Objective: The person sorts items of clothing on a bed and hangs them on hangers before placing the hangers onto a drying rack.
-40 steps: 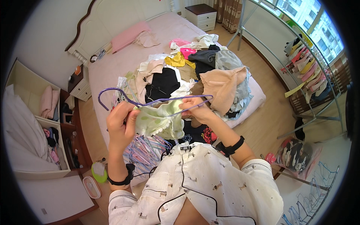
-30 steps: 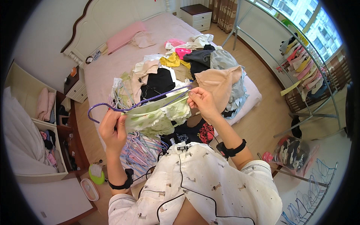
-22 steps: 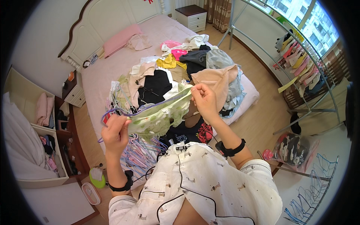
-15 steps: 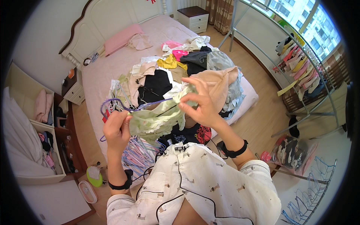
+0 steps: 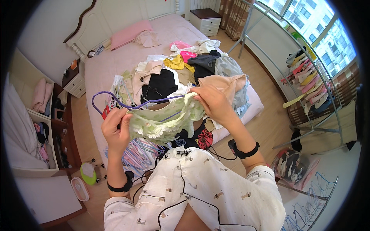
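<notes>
My left hand [image 5: 115,130] is closed on one end of a pale green, dotted garment [image 5: 163,120] with a white lace edge. My right hand [image 5: 216,103] pinches its other end, and the cloth hangs stretched between them above the bed. A purple-blue hanger [image 5: 133,107] runs along the garment's upper side. Its hooked end loops out beyond my left hand, and its far end reaches my right fingers. Part of the hanger shows inside the cloth. I cannot make out whether the left fingers also grip the hanger.
A heap of clothes [image 5: 165,82] covers the middle of the bed [image 5: 104,77]. Several pastel hangers [image 5: 135,154] lie near its front edge. To the right stand a metal drying rack [image 5: 266,38] with small garments and a rail of wire hangers [image 5: 312,208]. An open cabinet [image 5: 34,169] is at left.
My right fingers, spread half a second ago, have closed on the garment's end. The garment is stretched more level, and the hanger's loop sits higher to the left. The view has shifted slightly.
</notes>
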{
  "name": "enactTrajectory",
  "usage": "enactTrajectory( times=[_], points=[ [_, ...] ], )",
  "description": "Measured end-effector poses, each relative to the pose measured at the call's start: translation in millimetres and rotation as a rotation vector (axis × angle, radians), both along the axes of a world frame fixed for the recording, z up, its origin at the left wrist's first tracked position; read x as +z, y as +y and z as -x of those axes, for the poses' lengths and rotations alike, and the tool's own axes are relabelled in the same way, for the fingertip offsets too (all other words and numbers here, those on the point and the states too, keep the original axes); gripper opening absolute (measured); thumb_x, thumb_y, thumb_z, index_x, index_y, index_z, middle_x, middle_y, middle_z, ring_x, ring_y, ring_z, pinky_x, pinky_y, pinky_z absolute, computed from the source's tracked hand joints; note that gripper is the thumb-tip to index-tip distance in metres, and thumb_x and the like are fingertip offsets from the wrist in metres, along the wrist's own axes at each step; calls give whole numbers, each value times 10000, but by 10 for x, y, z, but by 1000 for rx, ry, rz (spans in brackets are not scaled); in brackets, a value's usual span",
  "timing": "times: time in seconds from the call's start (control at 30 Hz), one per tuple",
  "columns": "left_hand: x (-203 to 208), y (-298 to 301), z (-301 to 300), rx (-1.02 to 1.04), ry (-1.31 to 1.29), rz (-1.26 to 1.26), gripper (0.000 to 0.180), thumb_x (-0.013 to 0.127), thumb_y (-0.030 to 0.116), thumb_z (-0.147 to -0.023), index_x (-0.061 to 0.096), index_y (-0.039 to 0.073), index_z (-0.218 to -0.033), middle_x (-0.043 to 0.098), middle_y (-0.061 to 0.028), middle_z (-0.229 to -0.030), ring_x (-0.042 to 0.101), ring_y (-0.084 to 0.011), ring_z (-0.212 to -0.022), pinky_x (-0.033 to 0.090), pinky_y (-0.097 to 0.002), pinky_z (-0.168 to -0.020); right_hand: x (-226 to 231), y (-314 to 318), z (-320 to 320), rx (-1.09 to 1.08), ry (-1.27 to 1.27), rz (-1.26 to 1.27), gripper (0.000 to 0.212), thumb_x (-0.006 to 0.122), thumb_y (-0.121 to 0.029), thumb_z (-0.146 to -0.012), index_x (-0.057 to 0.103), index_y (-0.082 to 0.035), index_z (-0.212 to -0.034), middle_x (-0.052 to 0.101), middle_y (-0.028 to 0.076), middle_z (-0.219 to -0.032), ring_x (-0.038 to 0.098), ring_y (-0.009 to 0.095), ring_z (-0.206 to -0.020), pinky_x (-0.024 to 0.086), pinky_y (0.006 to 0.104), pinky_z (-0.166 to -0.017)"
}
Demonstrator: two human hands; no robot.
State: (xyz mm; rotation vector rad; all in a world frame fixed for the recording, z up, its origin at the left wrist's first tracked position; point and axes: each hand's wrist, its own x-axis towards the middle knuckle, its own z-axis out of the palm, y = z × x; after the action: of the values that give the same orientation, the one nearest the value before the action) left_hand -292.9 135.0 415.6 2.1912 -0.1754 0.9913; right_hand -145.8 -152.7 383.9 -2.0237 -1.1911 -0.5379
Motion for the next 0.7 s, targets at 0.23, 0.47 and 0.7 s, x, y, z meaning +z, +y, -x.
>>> enactTrajectory(
  times=[0.23, 0.47, 0.7],
  points=[
    [-37, 86, 38, 20, 10, 68, 191, 702, 111, -899, 622, -58, -857, 521, -52, -695, 435, -138, -607, 332, -270, -540, -144, -113, -2, 114, 624, -431, 206, 639, -168, -961, 675, 6, -1064, 677, 22, -878, 584, 99, -755, 468, 231, -695],
    [-72, 98, 33, 11, 22, 88, 209, 712, 113, -893, 614, -69, -862, 533, -54, -712, 446, -134, -628, 340, -260, -555, -92, -88, 30, 80, 696, -431, 244, 597, -195, -999, 671, 28, -1065, 641, -5, -878, 537, 60, -798, 442, 219, -703],
    [-115, 53, -28, -23, 33, 145, 190, 723, 94, -881, 633, -72, -881, 544, -53, -720, 457, -128, -623, 354, -260, -550, -33, -29, 37, 59, 449, -349, 173, 628, -145, -964, 685, -1, -1041, 660, 55, -835, 588, 134, -757, 470, 264, -696]
  ],
)
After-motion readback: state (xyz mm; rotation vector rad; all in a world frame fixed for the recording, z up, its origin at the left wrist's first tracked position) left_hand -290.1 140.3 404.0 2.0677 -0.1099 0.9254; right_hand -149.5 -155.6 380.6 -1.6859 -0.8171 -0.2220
